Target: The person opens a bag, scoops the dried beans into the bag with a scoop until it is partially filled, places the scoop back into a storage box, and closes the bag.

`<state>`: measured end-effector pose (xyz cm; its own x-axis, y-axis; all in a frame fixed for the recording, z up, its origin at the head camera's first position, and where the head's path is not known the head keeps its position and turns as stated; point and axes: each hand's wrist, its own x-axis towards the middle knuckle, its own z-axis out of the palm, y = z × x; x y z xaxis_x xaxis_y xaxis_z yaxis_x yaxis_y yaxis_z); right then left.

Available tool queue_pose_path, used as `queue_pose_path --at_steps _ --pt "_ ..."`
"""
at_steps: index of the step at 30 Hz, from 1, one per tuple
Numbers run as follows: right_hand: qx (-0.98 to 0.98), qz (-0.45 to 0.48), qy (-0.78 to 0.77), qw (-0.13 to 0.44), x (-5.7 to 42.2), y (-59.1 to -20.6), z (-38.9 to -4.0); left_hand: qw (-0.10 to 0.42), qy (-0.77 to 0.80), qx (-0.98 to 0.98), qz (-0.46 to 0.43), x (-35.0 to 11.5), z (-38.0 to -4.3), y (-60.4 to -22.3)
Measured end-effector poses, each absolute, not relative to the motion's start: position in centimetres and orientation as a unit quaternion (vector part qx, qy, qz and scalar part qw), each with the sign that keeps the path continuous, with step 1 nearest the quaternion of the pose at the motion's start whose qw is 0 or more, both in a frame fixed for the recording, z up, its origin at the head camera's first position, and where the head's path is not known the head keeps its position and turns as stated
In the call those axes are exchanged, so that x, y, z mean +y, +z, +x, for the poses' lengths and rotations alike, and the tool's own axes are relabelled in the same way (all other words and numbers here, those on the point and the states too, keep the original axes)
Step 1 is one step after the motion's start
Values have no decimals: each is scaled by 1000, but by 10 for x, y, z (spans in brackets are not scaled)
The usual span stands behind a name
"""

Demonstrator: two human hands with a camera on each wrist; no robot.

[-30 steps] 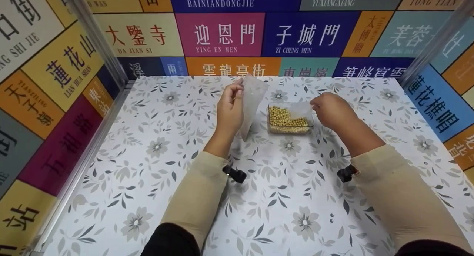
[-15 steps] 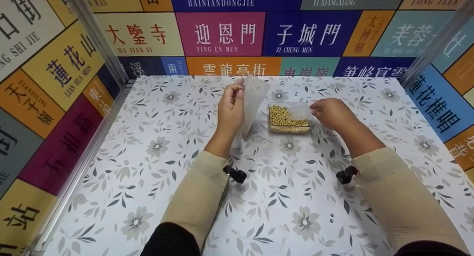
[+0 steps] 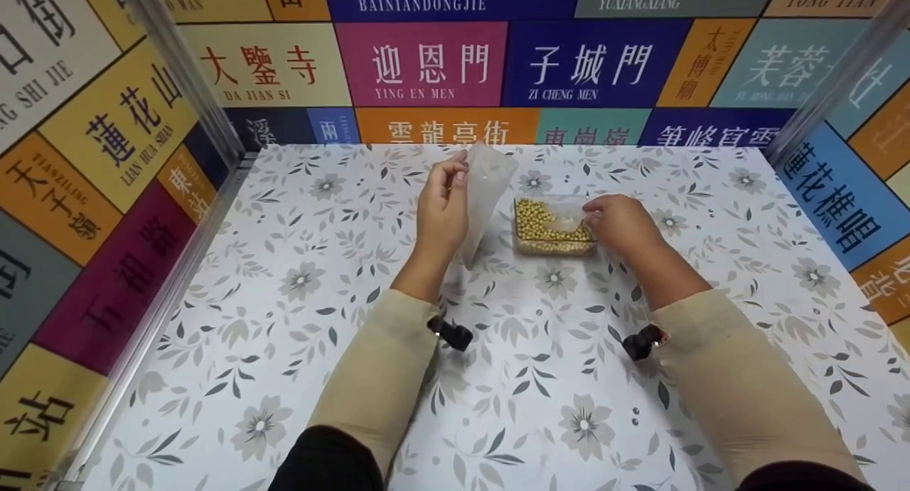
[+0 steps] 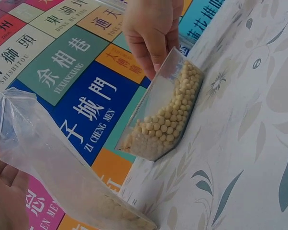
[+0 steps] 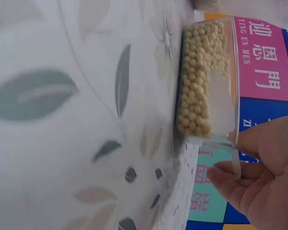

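My left hand (image 3: 442, 210) holds up a translucent zip bag (image 3: 490, 185) by its upper edge, left of a clear rectangular container (image 3: 556, 249). Some pale beans (image 4: 110, 208) show through the bag's bottom corner in the left wrist view. Yellowish soybeans (image 3: 530, 217) fill much of the container, heaped toward its left side. With thumb and fingers, my right hand (image 3: 622, 224) pinches the handle of a translucent white scoop (image 5: 221, 103) at the container's right rim. The scoop's bowl sits down among the soybeans, its lower part hidden by them.
Everything stands on a table with a white floral cover (image 3: 490, 391). Upright panels with coloured sign prints (image 3: 426, 65) border the back and both sides. A black strap piece (image 3: 449, 333) sits at my left cuff, another (image 3: 643, 342) at my right.
My right hand has moved left and a little nearer to me, and the scoop has gone deeper into the soybeans. The left hand and the bag have stayed nearly still.
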<state>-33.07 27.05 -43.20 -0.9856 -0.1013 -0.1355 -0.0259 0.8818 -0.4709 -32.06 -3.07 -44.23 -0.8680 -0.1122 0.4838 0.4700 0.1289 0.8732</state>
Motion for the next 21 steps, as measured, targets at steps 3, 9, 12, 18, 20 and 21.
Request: queue_pose_path --at_steps 3,9,12,18,20,21 --pt "965 -19 -250 76 265 -434 -329 221 -650 -716 -125 -31 -321 -443" --pt "964 -18 -259 56 262 -440 -328 223 -655 -711 -126 -31 -322 -443" --pt "963 -18 -266 47 262 -444 -328 227 -652 -713 -124 -31 -322 -443" --pt "959 -17 -282 37 266 -447 -326 226 -648 -717 -121 -31 -322 -442" --pt "955 -14 -294 43 268 -447 -325 225 -647 -718 -121 -31 -321 -442" --pt "953 -11 -299 47 269 -446 -324 224 -647 -719 -121 -31 -320 -442"
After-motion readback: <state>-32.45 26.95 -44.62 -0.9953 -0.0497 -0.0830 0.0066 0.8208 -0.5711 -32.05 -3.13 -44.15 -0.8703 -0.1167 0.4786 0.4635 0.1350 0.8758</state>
